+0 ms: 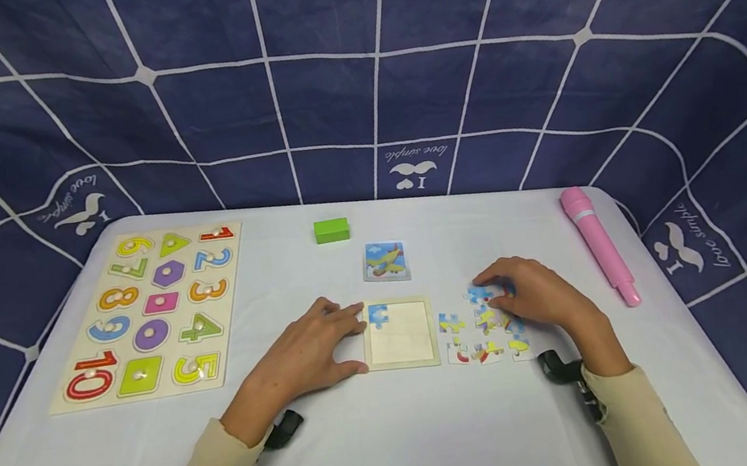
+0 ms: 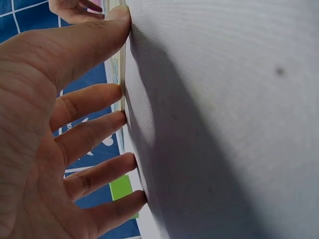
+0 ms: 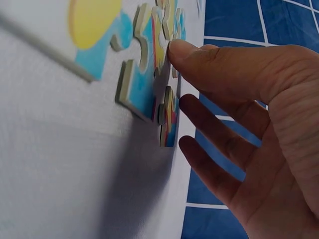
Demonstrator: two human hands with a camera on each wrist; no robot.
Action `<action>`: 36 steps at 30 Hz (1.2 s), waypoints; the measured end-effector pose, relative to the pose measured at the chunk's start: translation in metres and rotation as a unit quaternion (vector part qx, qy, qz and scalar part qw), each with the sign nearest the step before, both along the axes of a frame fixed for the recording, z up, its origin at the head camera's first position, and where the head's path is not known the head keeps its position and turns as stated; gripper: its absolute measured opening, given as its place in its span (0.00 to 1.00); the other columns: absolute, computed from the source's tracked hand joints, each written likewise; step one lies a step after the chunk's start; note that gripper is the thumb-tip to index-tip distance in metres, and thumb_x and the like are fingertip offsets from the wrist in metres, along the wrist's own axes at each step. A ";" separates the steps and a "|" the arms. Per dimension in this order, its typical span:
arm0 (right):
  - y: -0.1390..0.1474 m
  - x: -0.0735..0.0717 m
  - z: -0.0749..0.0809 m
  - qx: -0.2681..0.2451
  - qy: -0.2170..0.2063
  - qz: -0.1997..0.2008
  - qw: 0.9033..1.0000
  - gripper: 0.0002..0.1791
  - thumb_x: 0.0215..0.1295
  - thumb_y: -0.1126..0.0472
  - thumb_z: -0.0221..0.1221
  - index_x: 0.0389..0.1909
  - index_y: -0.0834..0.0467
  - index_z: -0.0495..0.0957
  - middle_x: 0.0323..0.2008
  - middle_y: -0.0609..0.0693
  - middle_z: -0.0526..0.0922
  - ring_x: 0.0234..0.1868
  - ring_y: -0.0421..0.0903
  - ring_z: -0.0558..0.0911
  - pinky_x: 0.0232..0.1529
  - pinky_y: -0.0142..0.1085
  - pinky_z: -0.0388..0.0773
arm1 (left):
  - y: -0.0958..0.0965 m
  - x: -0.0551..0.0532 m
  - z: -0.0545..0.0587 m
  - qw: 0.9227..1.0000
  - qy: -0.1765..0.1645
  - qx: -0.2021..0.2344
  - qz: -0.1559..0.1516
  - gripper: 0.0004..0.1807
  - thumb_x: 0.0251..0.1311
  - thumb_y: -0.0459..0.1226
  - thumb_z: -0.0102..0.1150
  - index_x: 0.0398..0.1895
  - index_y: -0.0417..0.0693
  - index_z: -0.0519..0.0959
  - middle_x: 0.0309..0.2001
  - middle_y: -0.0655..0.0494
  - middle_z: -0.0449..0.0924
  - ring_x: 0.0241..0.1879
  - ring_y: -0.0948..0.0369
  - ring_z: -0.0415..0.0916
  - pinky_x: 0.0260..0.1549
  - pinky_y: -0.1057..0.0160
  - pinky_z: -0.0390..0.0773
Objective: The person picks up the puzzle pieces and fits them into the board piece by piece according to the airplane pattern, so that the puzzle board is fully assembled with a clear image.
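In the head view my left hand (image 1: 315, 350) rests beside a square wooden puzzle tray (image 1: 404, 366), thumb and fingertips along its left edge, the fingers spread. One blue jigsaw piece (image 1: 377, 315) lies in the tray's upper left corner. To the right, my right hand (image 1: 533, 291) reaches over loose pieces, thumb and index finger at opposite edges of a blue puzzle piece (image 1: 477, 295). Its other fingers hang loosely apart in the right wrist view, near several cut pieces (image 3: 142, 92). The hand hides part of the group.
Behind the tray lies a small airplane picture (image 1: 385, 261), with a green block (image 1: 332, 231) farther back. A board of numbers and shapes (image 1: 231, 353) covers the table's left side. At the right lies a pink microphone-shaped toy (image 1: 598, 242). Dark blue gridded cloth hangs beyond the table.
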State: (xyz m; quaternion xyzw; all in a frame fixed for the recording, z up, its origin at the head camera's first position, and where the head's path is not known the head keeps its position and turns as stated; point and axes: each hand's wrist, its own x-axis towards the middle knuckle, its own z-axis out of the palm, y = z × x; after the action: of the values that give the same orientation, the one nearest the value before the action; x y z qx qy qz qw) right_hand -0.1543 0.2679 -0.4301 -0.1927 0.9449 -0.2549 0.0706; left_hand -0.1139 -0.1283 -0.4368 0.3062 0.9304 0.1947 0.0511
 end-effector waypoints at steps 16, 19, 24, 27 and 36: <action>0.000 -0.004 -0.003 -0.008 0.004 0.005 1.000 0.20 0.63 0.67 0.75 0.56 0.55 0.89 0.51 0.50 0.89 0.52 0.50 0.83 0.59 0.53 0.79 | 0.000 0.000 -0.001 1.000 -0.015 -0.002 0.007 0.34 0.53 0.51 0.85 0.63 0.51 0.87 0.76 0.56 0.74 0.67 0.53 0.71 0.50 0.51 0.84; -0.001 -0.004 -0.003 -0.010 0.008 0.006 1.000 0.19 0.64 0.66 0.74 0.56 0.55 0.89 0.51 0.49 0.88 0.52 0.49 0.83 0.59 0.53 0.79 | 0.000 -0.001 -0.002 1.000 -0.012 -0.005 0.008 0.35 0.53 0.52 0.85 0.63 0.52 0.87 0.76 0.56 0.74 0.68 0.53 0.71 0.50 0.51 0.84; -0.006 -0.004 -0.001 -0.015 0.010 0.009 1.000 0.18 0.66 0.64 0.74 0.56 0.55 0.89 0.51 0.49 0.88 0.52 0.49 0.83 0.59 0.53 0.79 | 0.000 0.000 -0.002 1.000 -0.012 -0.005 0.007 0.35 0.53 0.51 0.85 0.64 0.51 0.86 0.76 0.56 0.74 0.70 0.52 0.70 0.54 0.50 0.84; -0.009 -0.006 0.000 -0.012 0.011 0.012 1.000 0.18 0.66 0.64 0.74 0.56 0.54 0.89 0.51 0.48 0.88 0.51 0.48 0.83 0.58 0.52 0.80 | -0.001 0.000 -0.002 1.000 -0.016 -0.004 0.006 0.35 0.53 0.51 0.85 0.64 0.51 0.86 0.77 0.56 0.74 0.73 0.50 0.69 0.58 0.48 0.83; -0.028 -0.012 0.009 -0.005 0.018 0.033 0.999 0.18 0.66 0.64 0.74 0.56 0.55 0.89 0.51 0.47 0.88 0.55 0.48 0.84 0.62 0.52 0.80 | -0.001 0.000 -0.002 1.000 -0.006 0.003 -0.002 0.34 0.53 0.51 0.85 0.63 0.50 0.86 0.76 0.53 0.75 0.74 0.48 0.70 0.61 0.46 0.81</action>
State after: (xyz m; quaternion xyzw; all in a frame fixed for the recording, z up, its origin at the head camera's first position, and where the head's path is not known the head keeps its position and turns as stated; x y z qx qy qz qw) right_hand -0.1660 0.2402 -0.4215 -0.2287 0.9378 -0.2541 0.0608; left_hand -0.1135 -0.1294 -0.4390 0.3072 0.9289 0.1989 0.0558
